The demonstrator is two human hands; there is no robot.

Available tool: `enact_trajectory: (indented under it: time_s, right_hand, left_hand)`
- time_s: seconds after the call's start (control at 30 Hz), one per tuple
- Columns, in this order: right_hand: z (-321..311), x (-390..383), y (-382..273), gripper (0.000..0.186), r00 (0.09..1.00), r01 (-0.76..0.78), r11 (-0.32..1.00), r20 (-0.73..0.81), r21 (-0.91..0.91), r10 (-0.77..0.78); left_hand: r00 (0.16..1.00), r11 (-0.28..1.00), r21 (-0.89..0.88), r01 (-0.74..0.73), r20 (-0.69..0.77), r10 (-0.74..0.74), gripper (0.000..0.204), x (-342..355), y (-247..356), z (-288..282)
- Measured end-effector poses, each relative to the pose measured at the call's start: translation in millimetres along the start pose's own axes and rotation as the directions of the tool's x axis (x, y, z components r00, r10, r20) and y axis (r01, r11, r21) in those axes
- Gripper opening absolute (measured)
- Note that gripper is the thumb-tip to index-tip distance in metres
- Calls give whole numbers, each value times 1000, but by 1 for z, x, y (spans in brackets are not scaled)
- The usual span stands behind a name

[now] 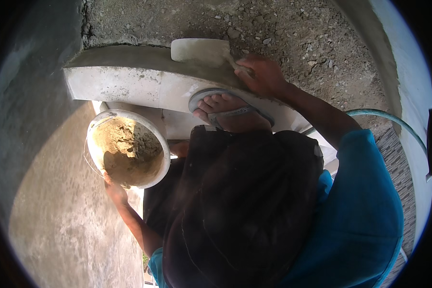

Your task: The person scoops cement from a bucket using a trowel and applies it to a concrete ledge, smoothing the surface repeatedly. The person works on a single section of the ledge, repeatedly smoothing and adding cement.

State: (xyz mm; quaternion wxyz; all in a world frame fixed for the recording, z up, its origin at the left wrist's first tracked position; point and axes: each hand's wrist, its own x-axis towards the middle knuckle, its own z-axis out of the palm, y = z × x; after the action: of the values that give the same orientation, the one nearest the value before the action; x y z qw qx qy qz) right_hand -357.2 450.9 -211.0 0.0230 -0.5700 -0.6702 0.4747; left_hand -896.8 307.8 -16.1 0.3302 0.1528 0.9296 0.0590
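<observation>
My right hand [261, 76] is closed round the handle of a trowel [200, 50]. Its flat, mortar-grey blade lies on or just over the wet-looking grey mortar [129, 55] along the top of a low ledge; whether it touches I cannot tell. At the left, my left hand [115, 190] grips the near rim of a pale round bucket [165, 161], fingers partly hidden. The bucket is tilted so that its opening shows, with brownish mortar [129, 144] inside, partly in sunlight and partly in shadow.
My sandalled foot [225, 108] rests on the ledge's pale tiled face [115, 84], close to the trowel. Beyond lies rough ground with loose stones [293, 33]. A plastered wall [57, 192] runs along the left. A green hose [393, 115] curves by the white wall at the right.
</observation>
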Motion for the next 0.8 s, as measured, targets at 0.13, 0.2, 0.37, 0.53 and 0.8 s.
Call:
enact_trajectory:
  time_s: [0.13, 0.2, 0.37, 0.53, 0.8]
  right_hand:
    - [-14, -19, -7, 34, 1000, 20, 998, -11, 61, -19]
    - [-23, -27, -13, 35, 1000, 12, 994, 2, 105, -13]
    - [-49, -21, -45, 38, 982, -123, 920, 179, 372, 59]
    - [-36, 23, -137, 35, 924, 354, 837, -14, 417, -383]
    - [-8, 13, -135, 37, 865, 382, 839, 170, 386, -472]
  left_hand:
    - [999, 999, 24, -34, -22, 34, 64, 9, -9, -3]
    - [998, 998, 23, -57, -29, 57, 63, 10, -16, -6]
    - [997, 998, -5, 63, 41, -62, 62, -3, 13, 0]
    - [988, 988, 51, -144, -48, 147, 59, 19, -31, -12]
    - [1000, 1000, 20, -16, -18, 17, 58, 0, 3, 4]
